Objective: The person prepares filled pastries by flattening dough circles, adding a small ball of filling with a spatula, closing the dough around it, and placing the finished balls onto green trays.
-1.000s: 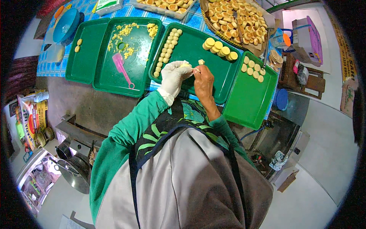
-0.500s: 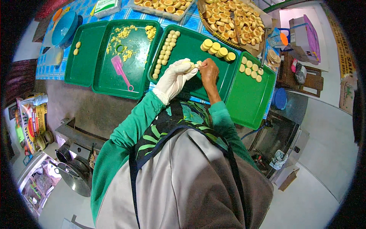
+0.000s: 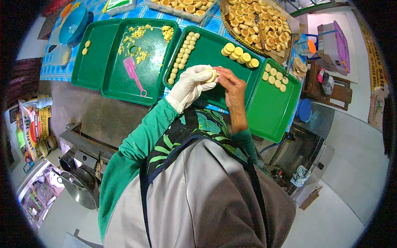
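My left hand, in a white glove, is closed around a pale yellow piece of dough. The bare fingers of my right hand pinch that dough from the other side. Both hands are above the near edge of a green tray. Rows of small pale dough balls line its left side. Several yellow discs lean in overlapping stacks at its far right. A lighter green tray to the right carries flat round pastries.
Left of my hands, a green tray holds yellow crumbs and a pink spatula. Another green tray bears two pieces. Browned pastries fill a woven basket and a clear box behind. A blue bowl stands far left.
My right hand has turned, its fingers now lying along the dough's side. The dough looks more rounded and gathered between both hands. The whole view has shifted slightly.
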`<state>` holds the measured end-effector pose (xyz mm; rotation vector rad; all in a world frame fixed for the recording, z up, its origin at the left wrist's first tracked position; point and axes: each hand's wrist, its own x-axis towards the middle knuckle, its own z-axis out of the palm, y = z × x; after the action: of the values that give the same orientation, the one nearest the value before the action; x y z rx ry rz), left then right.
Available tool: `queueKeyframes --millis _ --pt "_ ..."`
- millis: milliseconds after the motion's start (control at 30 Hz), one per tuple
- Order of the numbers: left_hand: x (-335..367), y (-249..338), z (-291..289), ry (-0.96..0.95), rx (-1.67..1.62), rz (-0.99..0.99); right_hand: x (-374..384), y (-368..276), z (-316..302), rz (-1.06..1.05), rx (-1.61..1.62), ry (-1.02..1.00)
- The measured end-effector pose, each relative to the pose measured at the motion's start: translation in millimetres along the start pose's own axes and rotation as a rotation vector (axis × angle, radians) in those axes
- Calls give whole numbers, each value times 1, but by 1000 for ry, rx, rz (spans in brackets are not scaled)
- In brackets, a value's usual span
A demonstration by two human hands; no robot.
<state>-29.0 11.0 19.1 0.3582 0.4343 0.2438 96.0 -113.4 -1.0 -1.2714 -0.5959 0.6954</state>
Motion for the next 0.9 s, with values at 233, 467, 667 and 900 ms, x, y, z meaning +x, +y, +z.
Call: queueKeyframes --millis 233,467,667,900 --pt "3 7 6 38 347 10 5 12 -9 335 552 58" --pt "1 6 6 53 326 20 -2 -21 6 46 -128 75" --pt "2 1 8 12 284 86 6 -8 8 217 240 138" --pt "1 -2 11 26 201 223 0 -5 34 -84 -235 168"
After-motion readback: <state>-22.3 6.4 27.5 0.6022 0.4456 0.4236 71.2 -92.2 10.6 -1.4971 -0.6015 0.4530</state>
